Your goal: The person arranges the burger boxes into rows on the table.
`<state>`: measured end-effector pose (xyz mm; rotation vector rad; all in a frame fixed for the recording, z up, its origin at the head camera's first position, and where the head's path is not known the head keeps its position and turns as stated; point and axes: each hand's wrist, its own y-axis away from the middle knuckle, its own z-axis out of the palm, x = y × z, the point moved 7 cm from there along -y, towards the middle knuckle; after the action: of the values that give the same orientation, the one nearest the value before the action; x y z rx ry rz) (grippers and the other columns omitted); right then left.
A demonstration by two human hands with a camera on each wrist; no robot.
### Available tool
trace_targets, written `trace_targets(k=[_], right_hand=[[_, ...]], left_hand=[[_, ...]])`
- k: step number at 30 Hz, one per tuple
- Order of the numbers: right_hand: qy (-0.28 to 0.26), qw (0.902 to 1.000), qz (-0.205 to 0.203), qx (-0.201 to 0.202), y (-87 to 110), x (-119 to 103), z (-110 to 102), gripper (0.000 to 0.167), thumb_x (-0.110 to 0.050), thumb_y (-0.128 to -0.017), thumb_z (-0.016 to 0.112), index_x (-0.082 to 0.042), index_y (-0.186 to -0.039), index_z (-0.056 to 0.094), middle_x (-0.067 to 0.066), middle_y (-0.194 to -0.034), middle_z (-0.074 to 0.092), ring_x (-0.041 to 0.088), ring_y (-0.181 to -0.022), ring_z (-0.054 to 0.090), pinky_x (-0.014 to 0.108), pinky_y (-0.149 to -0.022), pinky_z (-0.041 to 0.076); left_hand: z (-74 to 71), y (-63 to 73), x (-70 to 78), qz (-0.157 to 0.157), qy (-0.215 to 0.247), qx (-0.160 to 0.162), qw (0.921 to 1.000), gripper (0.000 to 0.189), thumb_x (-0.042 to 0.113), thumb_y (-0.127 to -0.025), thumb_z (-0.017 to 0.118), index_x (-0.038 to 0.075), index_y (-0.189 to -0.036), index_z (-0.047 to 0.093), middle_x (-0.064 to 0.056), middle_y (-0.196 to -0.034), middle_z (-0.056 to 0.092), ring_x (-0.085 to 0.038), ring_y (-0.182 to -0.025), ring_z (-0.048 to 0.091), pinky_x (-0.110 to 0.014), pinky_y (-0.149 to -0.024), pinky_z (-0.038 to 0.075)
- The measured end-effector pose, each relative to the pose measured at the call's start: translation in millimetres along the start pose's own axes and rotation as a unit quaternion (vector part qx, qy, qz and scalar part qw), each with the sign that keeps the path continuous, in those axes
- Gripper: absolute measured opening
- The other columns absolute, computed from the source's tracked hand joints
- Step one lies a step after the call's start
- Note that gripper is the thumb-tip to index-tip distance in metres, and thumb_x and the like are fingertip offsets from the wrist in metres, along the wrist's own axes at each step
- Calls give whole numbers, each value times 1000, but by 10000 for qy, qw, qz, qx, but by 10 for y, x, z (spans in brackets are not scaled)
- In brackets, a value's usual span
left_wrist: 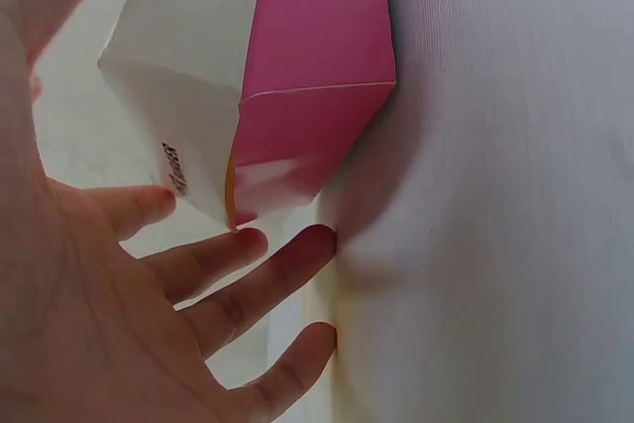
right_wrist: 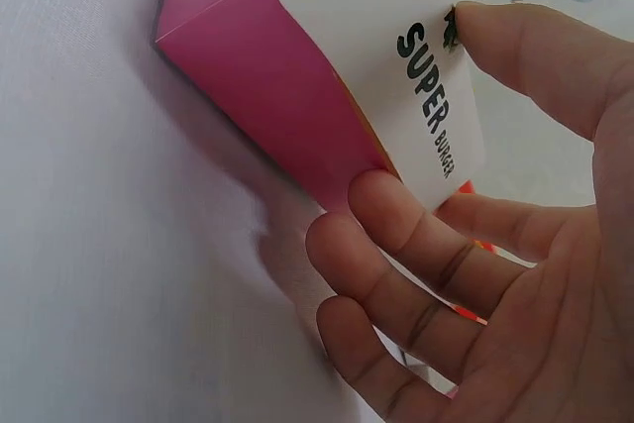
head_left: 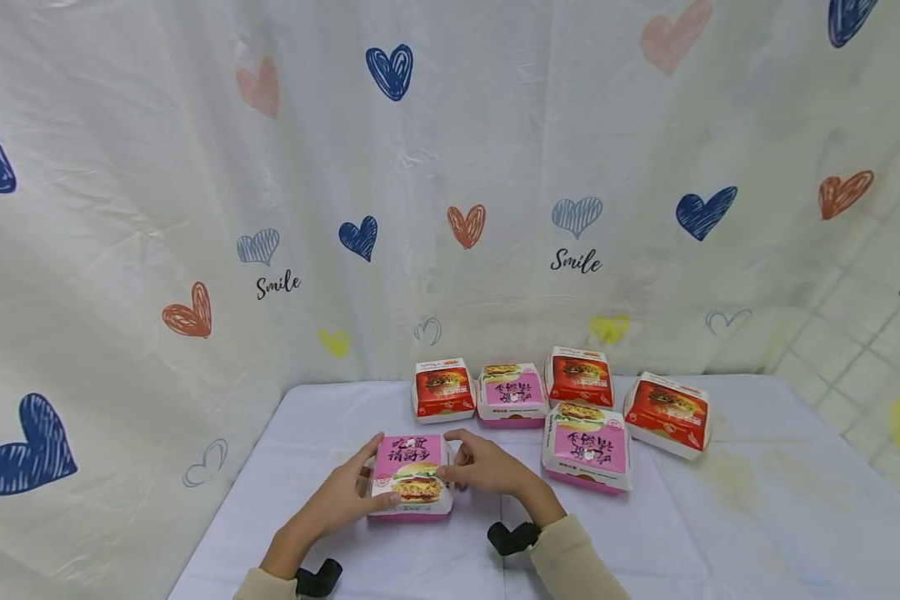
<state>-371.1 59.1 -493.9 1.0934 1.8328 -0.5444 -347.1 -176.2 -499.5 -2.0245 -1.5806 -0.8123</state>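
On the table's left part lies a burger box [head_left: 412,468] with a pink and white lid and a pink base. My left hand [head_left: 342,493] holds its left side, thumb over the lid near the front and fingers spread along the side. At the opposite side, my right hand [head_left: 487,463] grips the lid with thumb and index finger, its other fingers bent below. In the left wrist view, the white lid overlaps the pink base [left_wrist: 317,27] of the box. "SUPER BURGER" is printed on the lid's side [right_wrist: 426,96] in the right wrist view.
Behind and to the right stand several more burger boxes: red ones [head_left: 444,392], [head_left: 581,377], [head_left: 669,414] and pink ones [head_left: 512,396], [head_left: 588,447]. A white cloth [head_left: 757,517] covers the table. A curtain [head_left: 495,150] printed with hearts hangs behind it.
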Motion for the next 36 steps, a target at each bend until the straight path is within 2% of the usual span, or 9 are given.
trace_targets(k=[14,26,36], right_hand=[[5,10000,34,55,40,7,-43,73,-44,-93,73,-9,-150,45,3,-84,64,17,-74,60,30,-65,45],[-10,10000,19,36,76,-20,-80,70,-41,-94,72,-8,-150,45,4,-83,63,16,-73,56,30,-65,45],[203,9997,131,51,93,7,-141,73,-47,-93,72,-11,-151,45,3,-85,64,17,-76,58,32,-67,47]], left_hand=[[48,8,35,-203,-66,196,9996,105,64,-76,81,27,-161,32,-7,-147,57,-21,-114,58,-53,-91,51],[71,13,62,-104,-122,218,9996,102,65,-77,79,30,-161,33,-6,-143,59,-20,-112,57,-57,-96,49],[99,-3,107,-15,-143,187,9997,102,68,-78,76,29,-161,32,-5,-141,60,-20,-110,56,-57,-99,49]])
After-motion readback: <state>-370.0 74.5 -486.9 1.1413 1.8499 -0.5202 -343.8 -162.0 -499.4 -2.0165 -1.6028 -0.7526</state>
